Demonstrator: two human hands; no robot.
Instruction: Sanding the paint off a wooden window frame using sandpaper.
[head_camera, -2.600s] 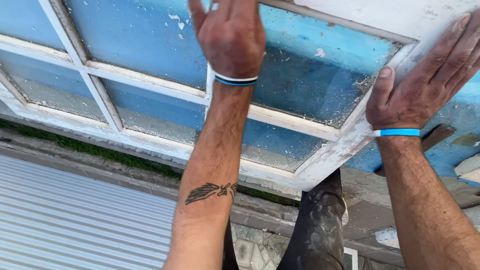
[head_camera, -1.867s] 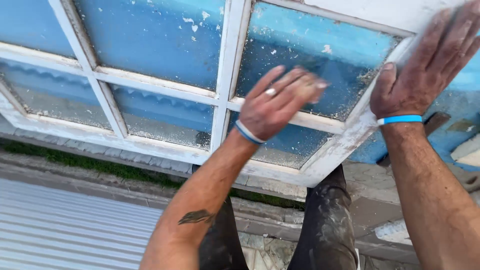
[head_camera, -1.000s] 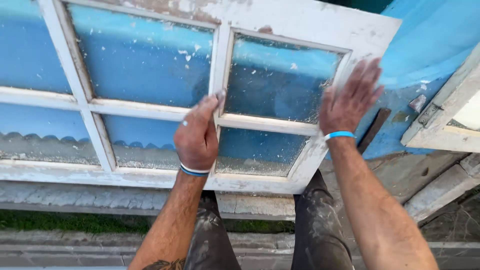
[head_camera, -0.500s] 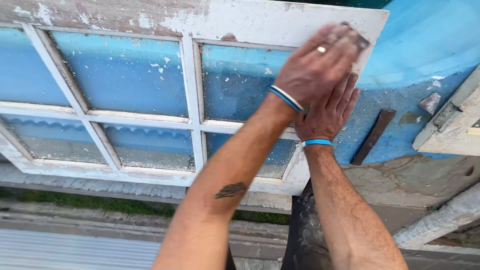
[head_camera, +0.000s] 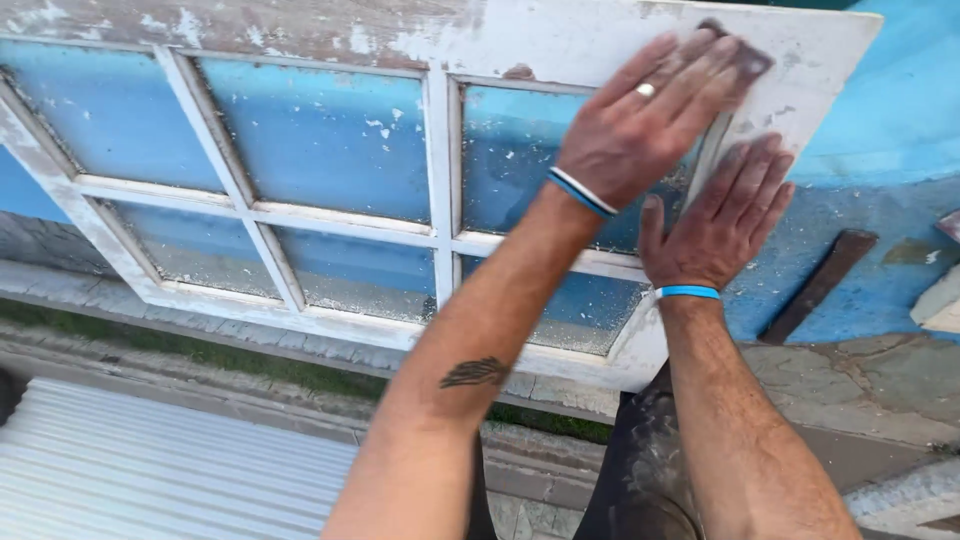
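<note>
An old white window frame (head_camera: 440, 210) with peeling paint and dusty glass panes leans in front of me against a blue wall. My left hand (head_camera: 640, 125), with a ring and a blue-and-white wristband, reaches across to the frame's top right corner. It presses a dark piece of sandpaper (head_camera: 748, 62) flat under its fingertips. Just below it, my right hand (head_camera: 720, 215), wearing a blue wristband, lies flat with spread fingers on the frame's right upright.
The blue wall (head_camera: 890, 130) has a rusty metal strip (head_camera: 820, 285) on it. Below run a stone ledge (head_camera: 860, 380), a grass strip (head_camera: 200, 355) and corrugated metal sheeting (head_camera: 130, 470). My dusty dark trousers (head_camera: 650, 470) show between my arms.
My left hand has gone from the frame's middle bars up to the top right corner, crossing above my right hand. My right hand stayed on the right upright, sliding slightly lower.
</note>
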